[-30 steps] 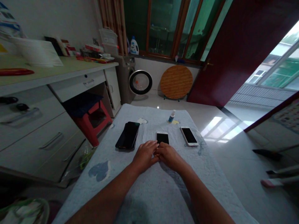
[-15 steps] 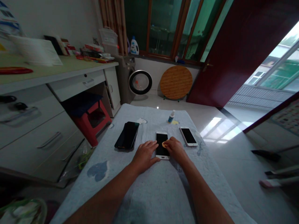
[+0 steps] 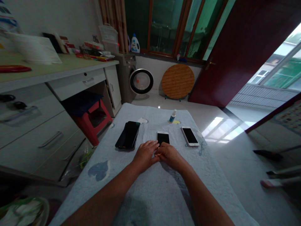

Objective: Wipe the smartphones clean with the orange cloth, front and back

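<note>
A white smartphone point(image 3: 163, 135) with a dark screen lies face up on the cloth-covered table. Along its left edge rest the fingers of my left hand point(image 3: 145, 156), with the thumb at the lower corner, holding it in place. My right hand point(image 3: 171, 156) covers the lower part of the screen, its fingers closed on a small yellow-orange pad point(image 3: 158, 154), mostly hidden now. To the right lies another white smartphone point(image 3: 190, 136). Left of my hands sits a larger black device point(image 3: 128, 135), apparently stacked on another. A small spray bottle point(image 3: 172, 116) stands upright behind the phones.
The light blue tablecloth point(image 3: 98, 201) covers the table. Left are a white desk point(image 3: 77, 73) and a red stool point(image 3: 97, 121). Beyond the table are a washing machine with its round door point(image 3: 141, 81) open and a round wooden tabletop point(image 3: 178, 81) against the wall.
My right hand has moved left and down across the phone with the pad, from the screen's right side to its lower left. My left hand has stayed at the phone's edge.
</note>
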Demonstrator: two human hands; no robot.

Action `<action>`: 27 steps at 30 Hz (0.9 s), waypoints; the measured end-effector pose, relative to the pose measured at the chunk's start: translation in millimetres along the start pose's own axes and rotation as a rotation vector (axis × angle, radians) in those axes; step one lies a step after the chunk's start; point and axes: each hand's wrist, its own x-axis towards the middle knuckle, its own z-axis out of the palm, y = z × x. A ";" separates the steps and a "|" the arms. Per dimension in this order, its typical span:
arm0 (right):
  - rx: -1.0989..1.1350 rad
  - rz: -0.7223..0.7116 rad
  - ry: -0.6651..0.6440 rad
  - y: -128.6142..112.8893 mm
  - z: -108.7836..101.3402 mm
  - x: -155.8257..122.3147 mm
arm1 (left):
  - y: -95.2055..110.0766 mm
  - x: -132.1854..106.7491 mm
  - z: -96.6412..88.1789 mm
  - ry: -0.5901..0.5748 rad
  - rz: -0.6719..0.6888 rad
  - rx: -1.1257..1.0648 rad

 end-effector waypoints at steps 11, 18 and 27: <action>-0.001 0.087 -0.136 35.9 -30.3 -20.5 | 1.6 1.2 -3.0 -0.016 -0.007 0.007; -0.051 0.212 0.037 45.8 -26.8 -15.0 | 1.0 1.9 -1.6 -0.031 -0.011 0.012; -0.227 0.361 0.233 69.3 -16.3 28.8 | 3.8 0.5 -6.5 -0.038 -0.008 -0.013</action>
